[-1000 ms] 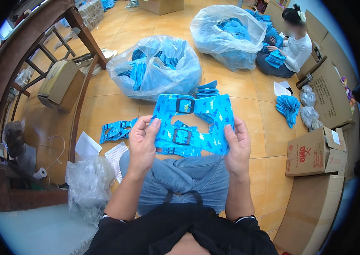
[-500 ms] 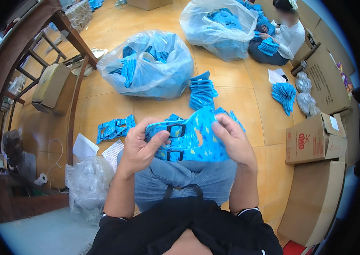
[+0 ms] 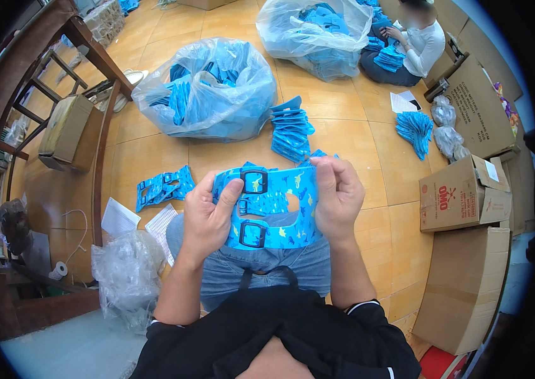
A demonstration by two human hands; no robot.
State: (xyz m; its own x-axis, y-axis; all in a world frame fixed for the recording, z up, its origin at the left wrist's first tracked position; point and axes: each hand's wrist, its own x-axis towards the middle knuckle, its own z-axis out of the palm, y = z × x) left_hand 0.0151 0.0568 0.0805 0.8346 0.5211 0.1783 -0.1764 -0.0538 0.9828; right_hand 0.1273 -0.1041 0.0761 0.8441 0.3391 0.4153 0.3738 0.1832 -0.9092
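Observation:
I hold a blue patterned fabric piece [image 3: 283, 236] with black buckles and a cut-out opening, stretched flat above my lap. My left hand [image 3: 209, 213] grips its left edge, thumb on top near the buckles. At the right edge my right hand [image 3: 338, 199] pinches the upper corner between thumb and curled fingers. Through the opening shows another small buckle strap; I cannot tell whether it belongs to the same piece. Beyond the hands stands a fanned stack of blue pieces [image 3: 291, 134]. Several buckled pieces [image 3: 165, 188] lie to the left on the tiled floor.
Clear plastic bags full of blue pieces [image 3: 207, 95] [image 3: 318, 38] stand ahead. A co-worker [image 3: 406, 44] sits far right, handling blue pieces. Cardboard boxes [image 3: 463, 290] line the right side. On the left are a wooden frame [image 3: 106, 57], paper sheets [image 3: 119, 216] and crumpled clear plastic [image 3: 127, 275].
The fabric piece has turned and spread flatter, so its opening now shows my lap through it. My right hand has closed round its upper corner. The whole view has shifted slightly.

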